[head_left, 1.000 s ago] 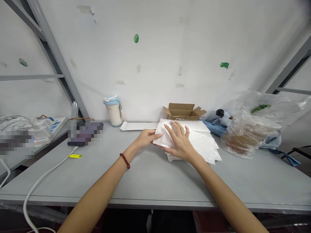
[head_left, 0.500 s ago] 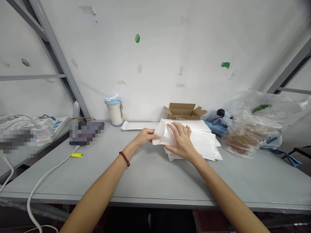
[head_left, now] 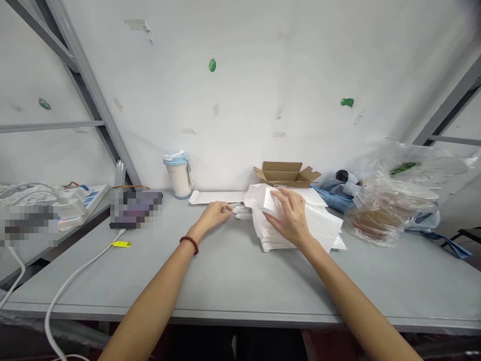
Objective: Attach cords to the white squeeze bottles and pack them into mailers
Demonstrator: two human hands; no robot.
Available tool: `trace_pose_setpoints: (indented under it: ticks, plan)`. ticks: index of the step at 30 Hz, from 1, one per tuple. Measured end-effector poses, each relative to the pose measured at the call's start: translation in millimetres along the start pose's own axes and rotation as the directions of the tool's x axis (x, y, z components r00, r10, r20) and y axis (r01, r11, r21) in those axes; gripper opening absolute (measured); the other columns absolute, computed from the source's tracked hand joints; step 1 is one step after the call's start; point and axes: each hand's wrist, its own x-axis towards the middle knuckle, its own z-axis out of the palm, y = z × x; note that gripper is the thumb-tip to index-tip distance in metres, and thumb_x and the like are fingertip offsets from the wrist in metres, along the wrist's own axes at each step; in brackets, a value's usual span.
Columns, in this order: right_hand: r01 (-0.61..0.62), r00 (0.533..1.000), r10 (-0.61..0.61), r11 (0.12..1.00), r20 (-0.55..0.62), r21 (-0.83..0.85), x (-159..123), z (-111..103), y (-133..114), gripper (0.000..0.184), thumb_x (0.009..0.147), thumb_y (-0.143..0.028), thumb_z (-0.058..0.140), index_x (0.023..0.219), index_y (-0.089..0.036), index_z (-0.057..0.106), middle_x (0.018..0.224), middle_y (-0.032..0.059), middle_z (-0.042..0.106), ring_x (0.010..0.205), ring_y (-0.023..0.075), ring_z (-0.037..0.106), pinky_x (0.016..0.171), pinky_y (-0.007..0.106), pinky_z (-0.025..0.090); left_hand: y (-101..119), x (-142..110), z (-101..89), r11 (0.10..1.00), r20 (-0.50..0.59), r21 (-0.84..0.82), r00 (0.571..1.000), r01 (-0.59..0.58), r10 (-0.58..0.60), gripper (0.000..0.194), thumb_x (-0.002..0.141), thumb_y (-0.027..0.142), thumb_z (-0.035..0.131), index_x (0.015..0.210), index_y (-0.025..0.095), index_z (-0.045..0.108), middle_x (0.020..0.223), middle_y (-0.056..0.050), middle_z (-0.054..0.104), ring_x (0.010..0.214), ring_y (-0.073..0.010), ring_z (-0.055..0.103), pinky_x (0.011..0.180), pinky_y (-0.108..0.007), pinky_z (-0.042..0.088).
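Observation:
My left hand [head_left: 215,214], with a dark red bead bracelet at the wrist, is closed in a pinch at the left ends of several slim clear-and-white sticks [head_left: 241,214], which look like pens. Their right ends are hidden by a white bubble mailer [head_left: 256,196]; whether they lie inside it or behind it I cannot tell. My right hand [head_left: 288,213] grips that mailer, thumb in front and fingers over the top, with a white flap bent up at its palm. Under it lies a stack of white bubble mailers [head_left: 319,226].
An open cardboard box [head_left: 282,181] stands at the wall behind a flat white strip [head_left: 218,197]. A lidded cup [head_left: 179,176] and a blurred dark device [head_left: 137,210] with a white cable [head_left: 80,268] are to the left. Clear plastic bags [head_left: 391,200] and blue cloth [head_left: 334,195] sit right.
My left hand has let go of the mailer's edge and moved left to the slim sticks, which now show. My right hand keeps the mailer, now tilted differently with its flap raised.

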Motion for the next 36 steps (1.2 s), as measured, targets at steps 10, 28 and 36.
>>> trace_pose_setpoints:
  ticks: [10, 28, 36]
  plan:
    - [-0.048, 0.998, 0.047, 0.998, 0.033, 0.029, -3.1, 5.3, -2.6, 0.041, 0.081, -0.037, 0.058, 0.118, -0.022, 0.047, 0.116, 0.0133, 0.051, 0.106, 0.0286, 0.049, 0.089, 0.045, 0.038, -4.4, 1.1, 13.3, 0.984, 0.105, 0.161, 0.992, -0.083, 0.066, 0.013, 0.069, 0.024, 0.056, 0.066, 0.019, 0.067, 0.068, -0.004, 0.065, 0.061, -0.0180, 0.053, 0.056, -0.025, 0.034]
    - [0.002, 1.000, -0.002, 1.000, 0.017, 0.001, -4.9, 8.6, -1.5, 0.042, 0.082, -0.034, 0.058, 0.121, -0.022, 0.049, 0.115, 0.0137, 0.050, 0.103, 0.0285, 0.049, 0.087, 0.045, 0.039, 15.7, -6.9, -33.9, 0.910, -0.029, -0.407, 0.996, -0.084, 0.079, 0.024, 0.073, 0.040, 0.059, 0.077, 0.016, 0.059, 0.072, -0.001, 0.057, 0.067, -0.0145, 0.054, 0.059, -0.027, 0.046]
    - [0.035, 0.999, -0.035, 0.999, 0.000, -0.006, -4.2, 9.0, -1.6, 0.039, 0.082, -0.032, 0.059, 0.118, -0.020, 0.052, 0.113, 0.0146, 0.052, 0.103, 0.0281, 0.050, 0.085, 0.044, 0.040, 30.4, -11.1, -28.1, 0.909, -0.038, -0.411, 0.998, -0.066, 0.055, 0.024, 0.068, 0.038, 0.067, 0.072, 0.015, 0.066, 0.074, -0.003, 0.062, 0.067, -0.0135, 0.052, 0.061, -0.027, 0.046]
